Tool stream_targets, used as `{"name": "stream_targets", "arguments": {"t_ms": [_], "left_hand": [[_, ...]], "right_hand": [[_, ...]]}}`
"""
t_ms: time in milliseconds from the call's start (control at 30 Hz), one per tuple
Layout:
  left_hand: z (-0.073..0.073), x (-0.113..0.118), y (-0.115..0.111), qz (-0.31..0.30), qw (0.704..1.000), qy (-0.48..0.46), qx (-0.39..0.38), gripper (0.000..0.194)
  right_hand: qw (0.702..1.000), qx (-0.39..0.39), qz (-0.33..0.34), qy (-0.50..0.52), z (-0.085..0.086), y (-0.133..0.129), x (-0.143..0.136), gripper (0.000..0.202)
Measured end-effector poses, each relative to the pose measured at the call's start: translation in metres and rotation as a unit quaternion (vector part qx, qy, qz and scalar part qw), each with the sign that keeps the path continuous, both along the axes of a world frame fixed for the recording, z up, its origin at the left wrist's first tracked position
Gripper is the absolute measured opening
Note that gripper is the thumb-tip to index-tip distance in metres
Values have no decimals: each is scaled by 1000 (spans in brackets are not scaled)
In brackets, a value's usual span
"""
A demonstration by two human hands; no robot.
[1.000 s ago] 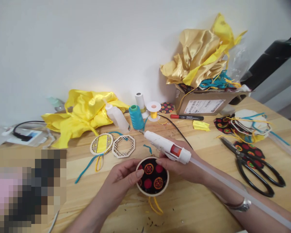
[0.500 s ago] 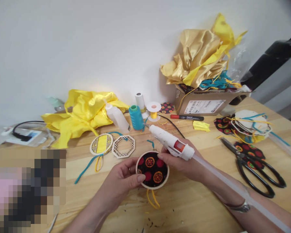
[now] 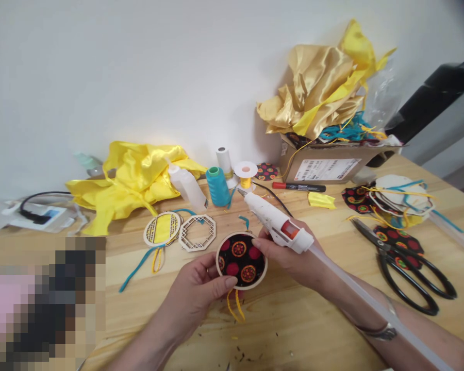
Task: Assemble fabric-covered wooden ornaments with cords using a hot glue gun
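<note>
My left hand (image 3: pixel 204 283) is closed on the lower left of a round wooden-rimmed ornament (image 3: pixel 243 257), thumb on its face. Black fabric with red and orange circles fills the ring; a yellow cord loop (image 3: pixel 236 306) hangs below and a teal cord (image 3: pixel 245 221) sticks out at the top. In my right hand (image 3: pixel 290 260) is a white glue gun (image 3: pixel 278 221) with a long clear glue stick (image 3: pixel 344 275) trailing back over the forearm. Its nozzle points up and left, away from the ornament. A right fingertip touches the ornament's upper right rim.
Behind stand a teal thread cone (image 3: pixel 218 188), a squeeze bottle (image 3: pixel 187 185) and yellow satin (image 3: pixel 135 175). Two lattice frames, one octagonal (image 3: pixel 197 233), lie left. Black scissors (image 3: pixel 398 268) lie right, over patterned fabric. A cardboard box (image 3: pixel 320 162) holds fabric scraps.
The ornament has shifted slightly up and left, and its yellow loop hangs further left. My right hand's glue gun has moved a little right and down. Both hands keep their hold.
</note>
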State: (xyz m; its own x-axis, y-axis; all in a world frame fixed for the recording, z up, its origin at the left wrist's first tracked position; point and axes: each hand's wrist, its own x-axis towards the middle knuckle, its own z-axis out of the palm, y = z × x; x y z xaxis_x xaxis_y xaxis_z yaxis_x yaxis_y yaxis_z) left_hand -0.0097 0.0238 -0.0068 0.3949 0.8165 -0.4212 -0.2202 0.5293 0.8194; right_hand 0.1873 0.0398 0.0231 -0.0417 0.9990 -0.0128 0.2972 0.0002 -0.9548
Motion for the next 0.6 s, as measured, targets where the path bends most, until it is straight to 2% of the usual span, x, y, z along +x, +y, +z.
{"name": "stream_targets", "arguments": {"t_ms": [333, 500, 600], "left_hand": [[-6, -3, -2, 7, 999, 23, 25, 26], [-5, -3, -2, 7, 999, 26, 30, 31], [-6, -4, -1, 12, 999, 29, 39, 32]], "right_hand": [[1000, -6, -8, 17, -3, 0, -3, 14], [999, -31, -15, 13, -6, 2, -3, 15], [999, -47, 4, 9, -7, 2, -2, 16]]}}
